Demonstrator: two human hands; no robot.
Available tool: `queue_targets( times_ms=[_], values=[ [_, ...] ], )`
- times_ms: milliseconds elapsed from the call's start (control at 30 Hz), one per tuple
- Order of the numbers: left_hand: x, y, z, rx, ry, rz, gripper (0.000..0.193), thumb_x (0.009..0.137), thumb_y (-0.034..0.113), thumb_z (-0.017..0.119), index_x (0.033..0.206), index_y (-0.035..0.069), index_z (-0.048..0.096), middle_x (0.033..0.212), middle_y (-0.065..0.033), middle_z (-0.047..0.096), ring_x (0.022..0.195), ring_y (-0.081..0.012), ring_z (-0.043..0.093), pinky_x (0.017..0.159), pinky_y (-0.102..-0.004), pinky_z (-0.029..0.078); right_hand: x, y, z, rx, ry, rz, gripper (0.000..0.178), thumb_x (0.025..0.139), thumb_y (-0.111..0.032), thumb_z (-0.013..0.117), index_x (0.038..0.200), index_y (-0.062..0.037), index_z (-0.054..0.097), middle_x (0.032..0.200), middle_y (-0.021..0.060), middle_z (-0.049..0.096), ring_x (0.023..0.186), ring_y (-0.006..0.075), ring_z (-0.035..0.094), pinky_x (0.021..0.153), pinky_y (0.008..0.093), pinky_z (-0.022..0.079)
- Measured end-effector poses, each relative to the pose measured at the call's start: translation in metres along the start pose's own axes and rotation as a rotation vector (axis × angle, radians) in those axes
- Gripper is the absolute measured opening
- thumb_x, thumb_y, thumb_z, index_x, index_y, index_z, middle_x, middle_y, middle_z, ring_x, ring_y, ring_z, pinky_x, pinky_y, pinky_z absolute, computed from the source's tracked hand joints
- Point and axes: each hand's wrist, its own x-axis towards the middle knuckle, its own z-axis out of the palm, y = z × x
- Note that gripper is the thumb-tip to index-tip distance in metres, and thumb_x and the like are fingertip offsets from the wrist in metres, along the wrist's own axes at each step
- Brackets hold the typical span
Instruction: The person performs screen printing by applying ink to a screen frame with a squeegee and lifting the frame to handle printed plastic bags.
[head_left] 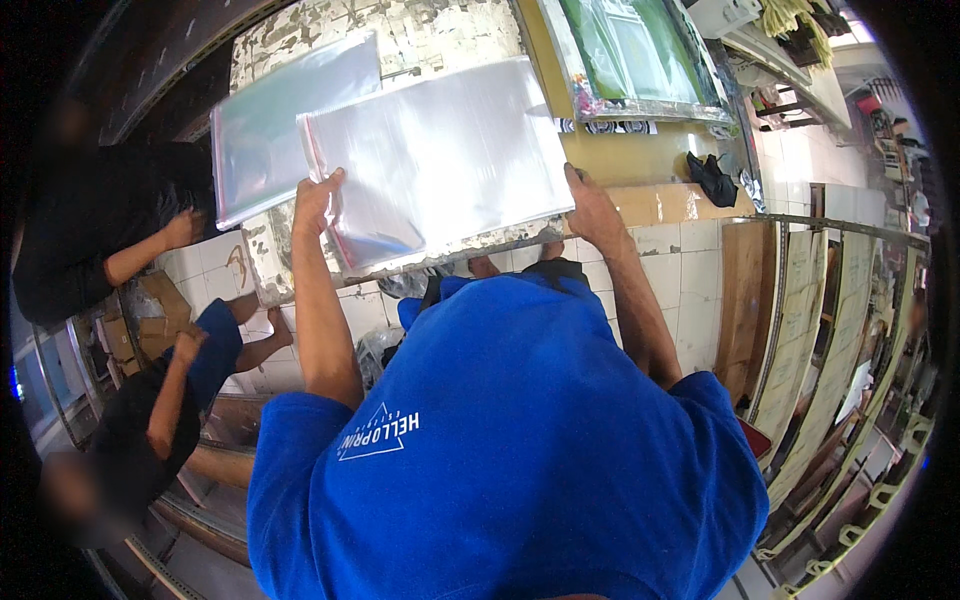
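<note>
Plastic sheets point(450, 150) are in one wide pile over the worn table point(450, 30), partly across another pile point(250, 140). They look light, bendy and slippery. The left hand point(316, 202) pinches the left edge, the right hand point(595, 212) the near right corner: likely good spots.

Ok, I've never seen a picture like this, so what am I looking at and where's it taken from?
No machine here: a person in a blue T-shirt is working bare-handed. The one picture comes from a wide fisheye camera worn on their head, looking down, so straight edges bend. The left hand and the right hand hold opposite sides of a flat stack of clear, shiny plastic sheets. Another clear plastic stack lies to its left on a worn, patchy white table. Further right are a framed panel with a green middle and a crumpled black cloth.
</note>
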Motion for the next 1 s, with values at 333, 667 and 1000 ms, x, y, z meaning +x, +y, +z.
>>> queue_targets(
  times_ms=[333,667,1000],
  values=[
    [-0.003,-0.001,0.001,-0.081,-0.033,-0.009,0.041,0.084,0.019,0.082,0.097,-0.012,0.06,0.076,-0.0132,0.064,0.053,-0.0196,0.06,0.044,-0.0329,0.048,-0.007,0.004,-0.004,0.026,0.055,-0.059,0.055,0.073,0.005,0.058,0.127,0.0123,0.054,0.119,0.0347,0.061,0.106,0.0505,0.061,0.095,0.0482,0.05],
    [0.009,-0.031,-0.006,-0.196,0.125,-0.007,0.091,0.081,0.025,0.084,0.14,-0.02,0.032,0.127,-0.0326,0.056,0.113,-0.04,0.062,0.085,-0.0472,0.056,0.009,0.017,-0.005,0.568,0.098,0.307,0.041,0.087,-0.017,0.071,0.119,0.0078,0.063,0.102,0.0222,0.072,0.091,0.0316,0.07,0.083,0.0394,0.054],
    [-0.012,-0.004,0.003,-0.252,-0.076,-0.04,0.085,0.082,0.015,0.081,0.141,-0.015,0.028,0.124,-0.0294,0.057,0.101,-0.0326,0.065,0.083,-0.0438,0.057,0.035,0.013,0.01,0.561,0.103,0.39,0.038,0.082,-0.02,0.072,0.106,0.0091,0.068,0.091,0.0201,0.072,0.079,0.027,0.066,0.073,0.0413,0.05]
  ],
)
